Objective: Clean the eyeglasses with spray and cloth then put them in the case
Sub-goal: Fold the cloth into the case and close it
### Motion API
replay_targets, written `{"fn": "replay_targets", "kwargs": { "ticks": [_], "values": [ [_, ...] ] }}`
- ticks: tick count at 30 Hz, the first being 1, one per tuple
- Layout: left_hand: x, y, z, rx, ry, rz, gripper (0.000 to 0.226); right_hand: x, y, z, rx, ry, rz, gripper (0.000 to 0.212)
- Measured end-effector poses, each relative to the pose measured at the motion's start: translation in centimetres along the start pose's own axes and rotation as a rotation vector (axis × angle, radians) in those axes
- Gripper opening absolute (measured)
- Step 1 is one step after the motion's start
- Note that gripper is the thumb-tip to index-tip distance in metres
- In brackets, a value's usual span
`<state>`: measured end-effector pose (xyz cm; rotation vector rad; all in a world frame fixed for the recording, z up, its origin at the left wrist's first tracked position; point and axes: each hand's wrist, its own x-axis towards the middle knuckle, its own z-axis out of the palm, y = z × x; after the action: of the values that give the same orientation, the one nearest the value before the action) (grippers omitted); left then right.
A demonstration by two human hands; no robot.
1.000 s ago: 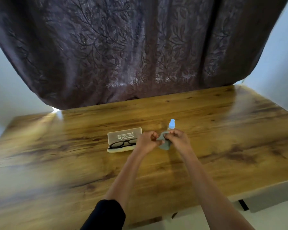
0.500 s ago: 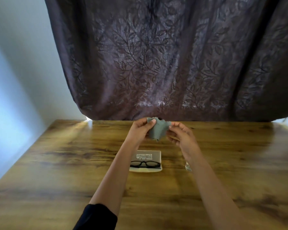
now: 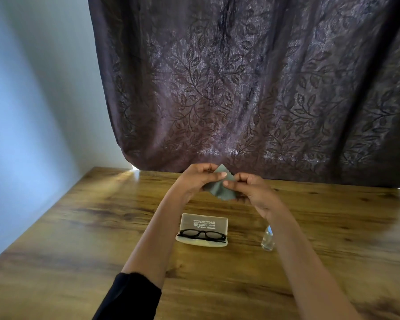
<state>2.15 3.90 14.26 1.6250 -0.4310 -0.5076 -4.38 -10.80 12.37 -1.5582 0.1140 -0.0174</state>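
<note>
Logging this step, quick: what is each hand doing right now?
Left hand: closed on the cloth.
Right hand: closed on the same cloth.

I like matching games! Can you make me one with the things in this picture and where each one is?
Things:
1. cloth
2. eyeglasses
3. spray bottle
4. curtain

Places:
A. lying in the open case
B. hanging behind the table
C. held up between the left hand and right hand
D. standing on the table, partly hidden by the right arm

Pairs: 1-C, 2-A, 3-D, 4-B
</note>
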Motion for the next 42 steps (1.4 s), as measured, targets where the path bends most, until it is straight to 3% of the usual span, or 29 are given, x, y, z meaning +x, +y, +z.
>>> {"fn": "replay_targets", "kwargs": {
  "ticks": [6, 9, 13, 15, 18, 22, 28, 32, 36, 42],
  "values": [
    [-0.2, 0.1, 0.5, 0.085, -0.013, 0.094, 0.025, -0.2, 0.0, -0.6, -0.036, -0.037, -0.061, 0.012],
    [0.1, 0.6, 0.7, 0.129, -0.047, 0.104, 0.021, -0.1, -0.1, -0.8, -0.070, -0.033, -0.070, 0.025],
    [0.4, 0.5, 1.5, -0.036, -0.019, 0.098, 0.016, -0.3, -0.1, -0.9, 0.031, -0.013, -0.073, 0.021],
    [0.4, 0.1, 1.8, -0.141, 0.039, 0.049, 0.014, -0.3, 0.0, -1.0, 0.083, 0.030, -0.088, 0.016],
    [0.0, -0.4, 1.9, -0.174, 0.121, -0.100, 0.031, 0.0, 0.1, -1.2, 0.148, 0.099, -0.084, 0.012],
    [-0.6, -1.2, 2.2, -0.200, 0.034, -0.212, 0.044, 0.3, -0.1, -1.1, 0.195, 0.153, -0.086, 0.009],
    [-0.9, -2.0, 3.3, -0.400, -0.011, -0.189, 0.034, 0.7, 0.0, -1.1, 0.179, 0.269, -0.082, 0.011],
    [-0.8, -2.2, 4.1, -0.532, 0.030, -0.209, 0.029, 0.3, 0.1, -1.0, 0.150, 0.255, -0.061, 0.012],
    [-0.8, -2.0, 4.6, -0.514, 0.088, -0.177, 0.001, -0.4, 0.5, -1.0, 0.061, 0.252, -0.026, 0.022],
    [-0.8, -1.8, 4.1, -0.481, 0.098, -0.123, 0.005, -0.9, 0.7, -1.8, 0.108, 0.191, 0.011, 0.018]
  ]
}}
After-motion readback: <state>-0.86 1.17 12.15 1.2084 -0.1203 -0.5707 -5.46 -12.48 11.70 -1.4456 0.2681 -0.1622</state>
